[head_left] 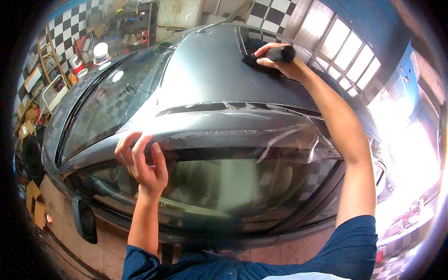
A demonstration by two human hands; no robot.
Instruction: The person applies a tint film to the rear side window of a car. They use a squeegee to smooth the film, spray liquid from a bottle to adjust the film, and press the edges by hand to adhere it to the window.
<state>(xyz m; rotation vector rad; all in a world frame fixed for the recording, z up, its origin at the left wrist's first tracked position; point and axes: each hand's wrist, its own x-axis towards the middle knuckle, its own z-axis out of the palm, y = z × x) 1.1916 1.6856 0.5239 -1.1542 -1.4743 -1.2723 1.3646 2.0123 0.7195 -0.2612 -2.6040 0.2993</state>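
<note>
Left hand [145, 170] is up beside the car's near roof rail [196, 130], fingers spread and loosely curled with nothing between them; whether the fingertips touch the paint, I cannot tell. Below it the side window [228, 182] curves away, hard and smooth, with little to grip. Farther along the rail, wrinkled clear film [322, 142] droops over the window's upper edge. It looks light, limp and slippery, likely to crease or tear, so a loose edge pinched flat between thumb and fingers should be the surest hold. Beyond the dark roof channel [196, 108] spreads the grey roof [210, 70], stiff and glossy, probably easy to scratch and better met with a flat palm than fingertips. Out on its far part, the right hand [291, 70] is closed around a black tool [282, 54], thumb and fingers pinching it near its dark head, which appears to rest on the roof. The tool looks rigid and fairly light; its thick round barrel seems the natural place to hold, leaving the head free. Past the roof stand barred windows [347, 44].
</note>
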